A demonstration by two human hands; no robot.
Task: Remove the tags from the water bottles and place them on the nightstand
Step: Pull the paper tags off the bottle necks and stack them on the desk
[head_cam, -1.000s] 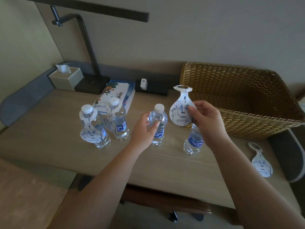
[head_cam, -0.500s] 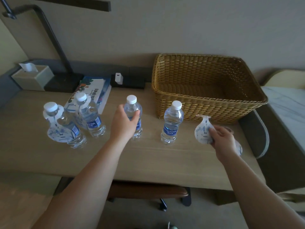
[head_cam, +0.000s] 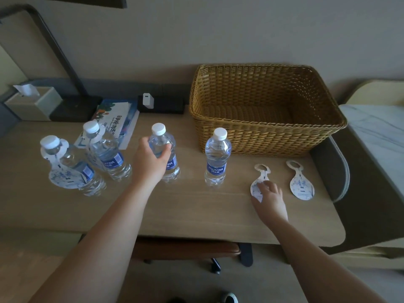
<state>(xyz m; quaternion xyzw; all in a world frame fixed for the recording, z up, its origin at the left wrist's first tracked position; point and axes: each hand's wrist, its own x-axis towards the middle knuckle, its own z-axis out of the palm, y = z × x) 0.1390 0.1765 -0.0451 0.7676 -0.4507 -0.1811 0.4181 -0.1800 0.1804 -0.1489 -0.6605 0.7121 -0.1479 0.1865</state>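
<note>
Left hand: the left hand (head_cam: 150,162) is curled round the third water bottle (head_cam: 165,155), holding it by its upper half. The bottle stands up on the table (head_cam: 175,206).
Right hand: the right hand (head_cam: 270,199) lies on the near part of a paper tag (head_cam: 259,182), with the fingers (head_cam: 263,185) spread flat on it. It presses and does not pinch.
Tag under the hand: flat on the table, right of the bottles, with its ring end pointing far.
Second loose tag: another tag (head_cam: 301,184) lies flat just right of the first one, a little apart from it, close to the right edge of the table.
Bare bottle: a bottle with no tag (head_cam: 216,158) stands between the held bottle and the loose tags, near the basket.
Bottles with tags: on the left, the nearest bottle (head_cam: 75,165) has a tag on its neck (head_cam: 61,174). The bottle behind it (head_cam: 105,152) also has a tag round its neck.
Basket: a big woven basket (head_cam: 266,141) sits at the far right of the table.
Other things: a booklet (head_cam: 115,121), a tissue box (head_cam: 32,102) and a lamp base (head_cam: 74,108) sit at the far left.
</note>
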